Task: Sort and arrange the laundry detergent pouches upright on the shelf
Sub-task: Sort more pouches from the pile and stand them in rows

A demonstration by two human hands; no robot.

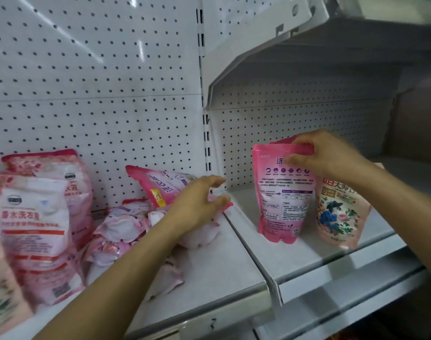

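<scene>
Pouches of detergent lay in a tumbled pink heap [136,224] at centre left of the frame, long axes flat or slanting along the shelf [209,273]. My left hand [197,207] sat at the heap's right edge, fingers curled over a white-and-pink pouch [199,235] lying on its side, nearer to it than the other hand. Right of centre, my right hand [324,155] pinched the top seam of a pink pouch [283,197] standing upright on the neighbouring shelf section, touching a floral pouch [339,217] just beside it. I judged the next pouch would have to travel rightward and be turned upright. More pouches [37,217] stood at far left.
</scene>
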